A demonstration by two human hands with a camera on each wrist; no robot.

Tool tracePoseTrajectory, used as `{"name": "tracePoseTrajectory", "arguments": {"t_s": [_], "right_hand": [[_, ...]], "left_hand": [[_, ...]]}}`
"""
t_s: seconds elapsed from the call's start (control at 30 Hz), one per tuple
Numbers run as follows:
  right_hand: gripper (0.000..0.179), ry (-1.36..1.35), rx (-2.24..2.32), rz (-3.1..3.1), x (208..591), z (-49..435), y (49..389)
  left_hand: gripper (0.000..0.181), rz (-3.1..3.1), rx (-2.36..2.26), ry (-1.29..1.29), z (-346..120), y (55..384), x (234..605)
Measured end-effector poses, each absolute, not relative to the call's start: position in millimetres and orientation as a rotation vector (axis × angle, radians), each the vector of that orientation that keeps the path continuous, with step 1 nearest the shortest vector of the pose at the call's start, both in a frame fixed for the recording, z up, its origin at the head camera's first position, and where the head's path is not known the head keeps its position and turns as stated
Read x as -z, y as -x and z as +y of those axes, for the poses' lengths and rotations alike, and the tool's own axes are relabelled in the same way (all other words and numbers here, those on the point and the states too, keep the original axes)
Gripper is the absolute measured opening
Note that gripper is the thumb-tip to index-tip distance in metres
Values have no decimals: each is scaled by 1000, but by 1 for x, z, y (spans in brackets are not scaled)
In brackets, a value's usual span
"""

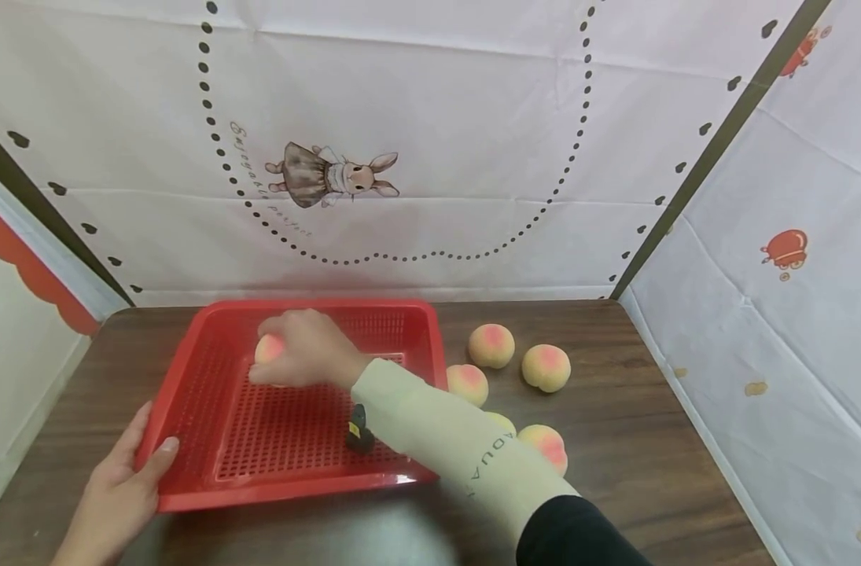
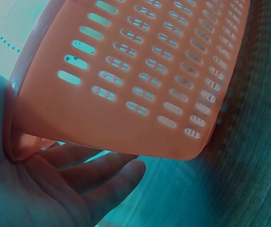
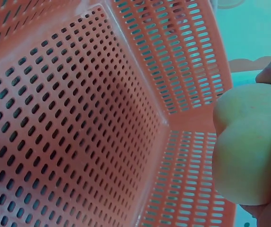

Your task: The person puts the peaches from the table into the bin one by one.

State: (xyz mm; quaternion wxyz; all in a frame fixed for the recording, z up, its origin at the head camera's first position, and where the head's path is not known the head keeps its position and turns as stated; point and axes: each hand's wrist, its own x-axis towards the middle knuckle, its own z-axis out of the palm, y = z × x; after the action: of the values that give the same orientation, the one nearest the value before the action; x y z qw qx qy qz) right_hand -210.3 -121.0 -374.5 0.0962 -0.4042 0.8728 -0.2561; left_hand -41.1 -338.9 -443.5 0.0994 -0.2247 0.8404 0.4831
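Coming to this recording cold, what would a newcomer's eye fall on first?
Probably the bright red basket, left of centre on the brown table, its left side gripped by the left hand. Next, the peach that the right hand holds over the basket, then the loose peaches on the table to the basket's right.

Basket: moulded-looking plastic, glossy, smooth between perforations, bright highlight on near rim. Peaches: matt, smooth-looking. Table: wood-grain finish, low sheen. Backdrop: creased, mostly matt, cloth or plastic sheet, can't tell. Sleeve: matt cloth.
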Motion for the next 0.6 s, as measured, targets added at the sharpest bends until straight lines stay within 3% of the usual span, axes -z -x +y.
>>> {"name": "tracePoseTrajectory", "arguments": {"t_s": [0.33, 0.6], "right_hand": [[23, 1204, 719, 2622, 391, -139, 217], [46, 1152, 640, 2622, 403, -153, 218]], "left_hand": [[82, 2453, -1423, 697, -339, 41, 444], [83, 2461, -1390, 724, -335, 39, 442]]}}
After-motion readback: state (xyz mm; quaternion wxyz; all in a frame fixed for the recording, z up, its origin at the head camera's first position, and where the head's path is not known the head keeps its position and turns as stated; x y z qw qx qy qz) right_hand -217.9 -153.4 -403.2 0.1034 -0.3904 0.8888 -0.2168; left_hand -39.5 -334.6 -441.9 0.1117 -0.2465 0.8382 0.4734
